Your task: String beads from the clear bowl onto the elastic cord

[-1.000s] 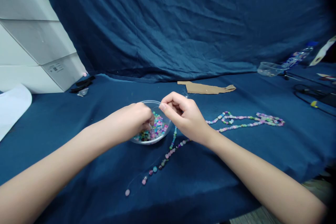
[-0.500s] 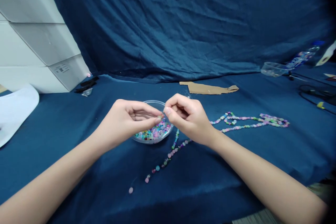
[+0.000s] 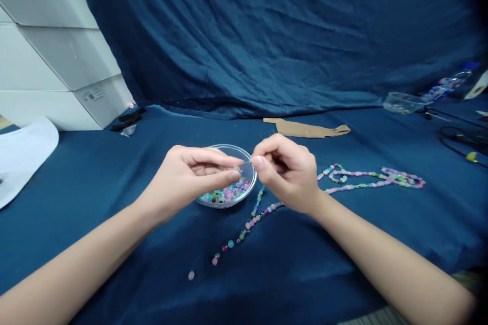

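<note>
My left hand [image 3: 194, 172] pinches a small pale bead [image 3: 237, 168] between thumb and forefinger, above a clear round bowl [image 3: 254, 183]. Inside the bowl lie loose multicoloured beads [image 3: 226, 194]. Close on the right, my right hand [image 3: 285, 170] is closed, its thumb and forefinger gripping a thin string [image 3: 247, 162] that spans the short gap between the hands. A long beaded strand [image 3: 358, 185] runs from the right of the cloth, passes behind the right wrist, and continues toward the front. A lone pink bead [image 3: 191, 275] lies at its near end.
Behind the bowl lies a torn brown cardboard strip [image 3: 310, 128]. White boxes [image 3: 49, 56] stand at the left, above a white sheet [image 3: 26, 157]. At the right are a clear container [image 3: 404, 103], a bottle [image 3: 448, 86] and dark cables [image 3: 463, 142].
My right hand has drawn away to the right from the left fingertips, so a short length of string now shows between them. The left hand keeps its pinch; the view has shifted slightly.
</note>
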{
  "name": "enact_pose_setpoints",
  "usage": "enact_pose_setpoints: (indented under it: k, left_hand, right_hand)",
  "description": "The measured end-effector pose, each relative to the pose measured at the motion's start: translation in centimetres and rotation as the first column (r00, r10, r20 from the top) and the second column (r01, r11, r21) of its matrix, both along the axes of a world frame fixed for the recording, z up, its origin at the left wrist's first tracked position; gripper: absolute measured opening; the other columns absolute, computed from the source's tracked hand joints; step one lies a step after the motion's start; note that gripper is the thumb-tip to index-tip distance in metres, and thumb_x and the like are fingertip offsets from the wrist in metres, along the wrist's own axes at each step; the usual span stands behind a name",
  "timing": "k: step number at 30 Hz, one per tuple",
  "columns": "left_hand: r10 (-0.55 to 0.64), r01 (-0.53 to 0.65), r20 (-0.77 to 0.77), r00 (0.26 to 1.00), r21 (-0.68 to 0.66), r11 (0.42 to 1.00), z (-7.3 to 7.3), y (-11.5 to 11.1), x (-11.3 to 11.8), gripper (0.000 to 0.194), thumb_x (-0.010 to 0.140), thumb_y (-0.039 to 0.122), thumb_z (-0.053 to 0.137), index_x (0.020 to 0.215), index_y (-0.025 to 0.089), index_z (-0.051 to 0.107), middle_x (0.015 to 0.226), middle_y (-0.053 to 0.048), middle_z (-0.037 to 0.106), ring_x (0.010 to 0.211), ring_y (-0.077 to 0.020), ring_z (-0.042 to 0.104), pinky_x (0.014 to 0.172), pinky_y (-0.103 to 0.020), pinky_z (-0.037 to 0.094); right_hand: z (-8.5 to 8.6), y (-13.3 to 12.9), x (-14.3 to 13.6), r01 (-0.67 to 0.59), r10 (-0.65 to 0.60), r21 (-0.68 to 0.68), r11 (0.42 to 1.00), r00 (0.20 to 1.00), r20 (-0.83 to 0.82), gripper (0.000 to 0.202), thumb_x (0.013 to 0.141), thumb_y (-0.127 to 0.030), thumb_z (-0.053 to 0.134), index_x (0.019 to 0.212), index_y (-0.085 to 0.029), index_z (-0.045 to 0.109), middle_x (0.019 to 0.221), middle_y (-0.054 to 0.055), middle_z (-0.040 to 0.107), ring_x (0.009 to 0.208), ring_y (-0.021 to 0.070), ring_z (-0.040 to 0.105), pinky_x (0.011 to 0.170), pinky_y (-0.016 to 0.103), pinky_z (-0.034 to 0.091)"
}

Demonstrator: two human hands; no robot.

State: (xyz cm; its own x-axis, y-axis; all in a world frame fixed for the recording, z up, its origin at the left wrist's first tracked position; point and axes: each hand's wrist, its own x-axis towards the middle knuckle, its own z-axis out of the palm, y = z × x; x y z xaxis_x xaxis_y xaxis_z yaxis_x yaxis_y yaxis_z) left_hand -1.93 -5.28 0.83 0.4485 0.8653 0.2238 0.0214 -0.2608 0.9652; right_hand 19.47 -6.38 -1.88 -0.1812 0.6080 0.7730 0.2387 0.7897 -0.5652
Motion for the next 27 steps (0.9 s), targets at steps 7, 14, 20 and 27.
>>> enact_pose_setpoints:
  k: [7, 14, 20, 27]
  left_hand:
    - [-0.002, 0.002, -0.005, 1.000, -0.041, 0.999, -0.03, 0.08, 0.08, 0.018, 0.079, 0.021, 0.089, 0.094, 0.031, 0.088, 0.093, -0.002, 0.084, 0.085, -0.0159, 0.081, 0.074, -0.013, 0.064]
    - [-0.003, 0.004, 0.021, 1.000, -0.059, 0.998, -0.15, 0.07, -0.11, 0.016, 0.078, 0.021, 0.090, 0.092, 0.029, 0.088, 0.092, -0.003, 0.084, 0.086, -0.0177, 0.081, 0.076, -0.015, 0.065]
    - [0.003, -0.001, 0.041, 0.999, -0.028, 1.000, -0.09, 0.16, -0.01, 0.017, 0.080, 0.020, 0.089, 0.094, 0.030, 0.087, 0.095, -0.001, 0.084, 0.091, -0.0169, 0.081, 0.079, -0.014, 0.065]
    - [0.055, -0.056, -0.016, 0.998, -0.077, 0.995, -0.33, 0.10, -0.18, 0.021, 0.075, 0.025, 0.092, 0.096, 0.026, 0.087, 0.093, -0.007, 0.084, 0.088, -0.0252, 0.082, 0.081, -0.028, 0.069]
  right_hand:
    - [0.12, -0.06, -0.12, -0.001, 0.001, 0.004, 1.000, 1.000, 0.006, 0.011, 0.100, -0.024, 0.062, 0.089, -0.021, 0.062, 0.059, -0.007, 0.042, 0.047, 0.0077, 0.033, 0.048, 0.025, 0.034]
    - [-0.11, 0.12, -0.17, -0.010, 0.010, -0.001, 1.000, 0.999, 0.031, 0.009, 0.099, -0.022, 0.064, 0.090, -0.021, 0.062, 0.060, -0.007, 0.041, 0.049, 0.0081, 0.034, 0.051, 0.026, 0.036]
    - [-0.28, 0.33, -0.12, -0.005, 0.004, 0.009, 1.000, 0.997, 0.071, 0.009, 0.097, -0.021, 0.064, 0.089, -0.020, 0.062, 0.061, -0.007, 0.038, 0.052, 0.0084, 0.036, 0.054, 0.026, 0.037]
    - [0.04, 0.23, -0.18, 0.069, -0.070, -0.034, 0.997, 0.998, -0.005, 0.013, 0.099, -0.025, 0.062, 0.087, -0.021, 0.061, 0.058, -0.007, 0.037, 0.049, 0.0090, 0.034, 0.051, 0.027, 0.034]
